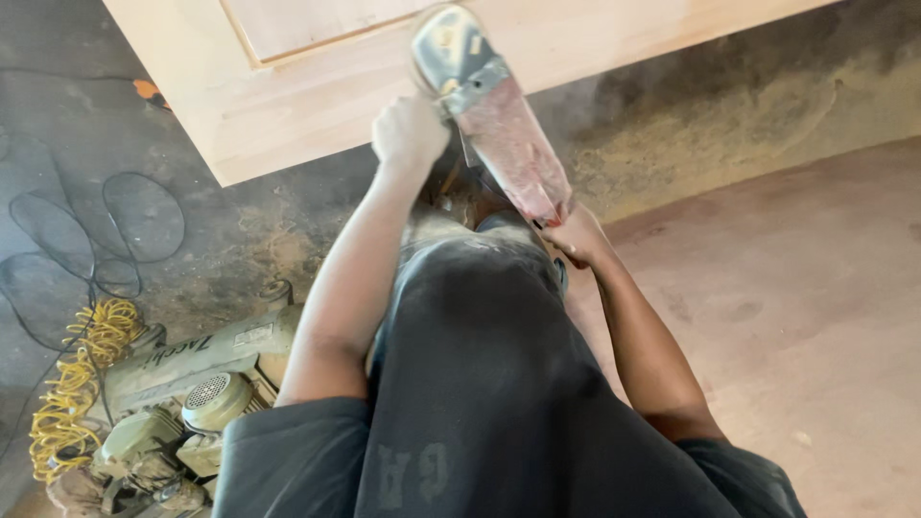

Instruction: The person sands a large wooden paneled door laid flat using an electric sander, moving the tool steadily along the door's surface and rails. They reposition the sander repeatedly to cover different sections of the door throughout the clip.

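A: Figure, head view. We held a dusty red angle grinder point(508, 125) against the lower edge of a pale wooden door panel point(317, 91) that lay raised above the floor. Our left hand point(411, 132) was closed in a fist around the side handle near the disc guard. Our right hand point(578, 237) cupped the rear end of the body, fingers curled about it. The tool sat between the two hands, its head touching or just beside the panel's edge; we could not tell which.

B: How did we judge the step should be done well?

A: In our view, both hands had to stay firm on the tool, with the disc kept flat to the wood and the pressure light, so the edge would not gouge. The black cord loops point(91, 230) on the floor to the left called for care underfoot.

B: And the labels?

A: An old pale-green air compressor point(182, 384) stood at lower left, with a coiled yellow hose point(82, 374) touching its left side. It bore a small pale rectangular plate on its upper housing and dark lettering along its body. The grinder's guard carried a small yellow mark. Our dark apron point(480, 384) showed faded grey letters near the bottom. Sawdust point(729, 125) lay heaped under the panel at the right.
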